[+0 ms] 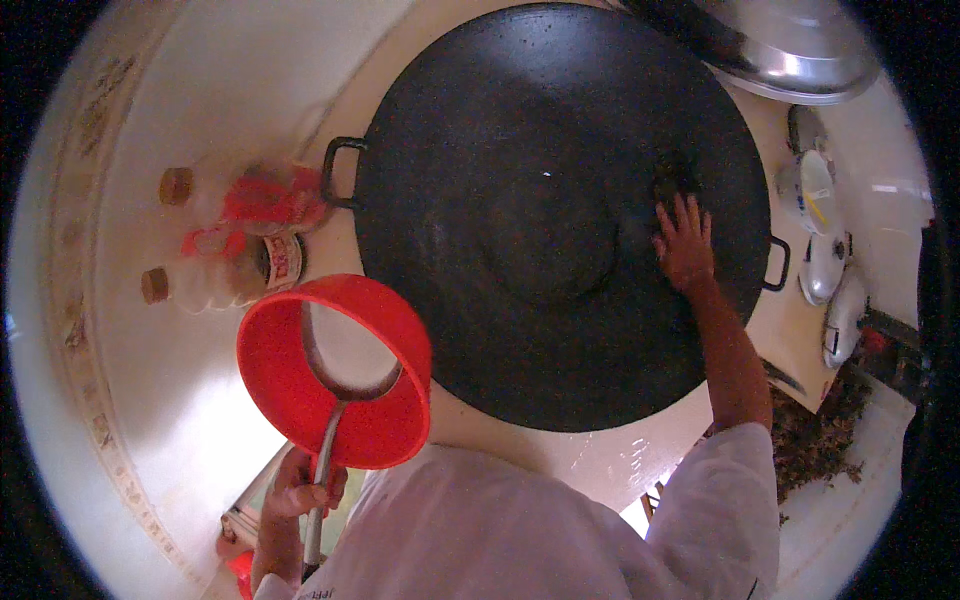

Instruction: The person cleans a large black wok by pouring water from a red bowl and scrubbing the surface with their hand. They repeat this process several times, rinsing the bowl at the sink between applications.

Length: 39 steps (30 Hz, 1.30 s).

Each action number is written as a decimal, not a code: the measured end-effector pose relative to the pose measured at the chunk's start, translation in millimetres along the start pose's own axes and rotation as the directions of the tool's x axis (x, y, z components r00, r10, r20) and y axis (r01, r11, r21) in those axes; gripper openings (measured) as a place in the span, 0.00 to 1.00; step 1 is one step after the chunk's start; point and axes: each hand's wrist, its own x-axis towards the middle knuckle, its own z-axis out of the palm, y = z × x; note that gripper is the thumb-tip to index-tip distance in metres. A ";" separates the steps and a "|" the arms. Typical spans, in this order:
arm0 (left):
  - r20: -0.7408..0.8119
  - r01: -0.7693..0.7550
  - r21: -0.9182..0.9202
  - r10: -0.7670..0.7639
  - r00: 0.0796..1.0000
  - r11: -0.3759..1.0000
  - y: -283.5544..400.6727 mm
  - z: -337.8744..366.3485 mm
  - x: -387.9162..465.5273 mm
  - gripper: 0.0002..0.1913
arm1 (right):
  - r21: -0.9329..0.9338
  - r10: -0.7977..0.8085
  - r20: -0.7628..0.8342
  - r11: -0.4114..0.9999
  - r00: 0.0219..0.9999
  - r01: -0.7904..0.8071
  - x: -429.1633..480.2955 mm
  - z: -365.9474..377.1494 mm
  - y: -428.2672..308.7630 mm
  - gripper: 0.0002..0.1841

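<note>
A large black wok (487, 150) with loop handles at its sides lies before me. My left hand (300, 487) is closed around the metal handle of a ladle (324, 442) and the grip of a round red plastic scoop (270, 375), tilted beside the wok's lower left rim. The ladle's bowl rests inside the scoop and looks pale; I cannot tell whether it contains anything. Over the right inner side of the wok, my right hand (686, 251) is palm down with its fingers apart. A dark shadow or reflection lies at its fingertips; contact with the metal is unclear.
Left of the wok stand clear plastic bottles (217, 285) and a red-covered item (277, 196). A large metal lid (787, 67) leans at the upper right. Along the right lie a bowl (816, 187) and shiny metal lids (823, 266), with brown dried matter (810, 442) below.
</note>
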 end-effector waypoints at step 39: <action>0.039 -0.009 -0.058 0.011 0.999 0.998 -20.4 -15.9 5.9 0.39 | 0.529 -0.119 0.047 0.845 0.992 0.076 -70.6 -22.9 -243.7 0.39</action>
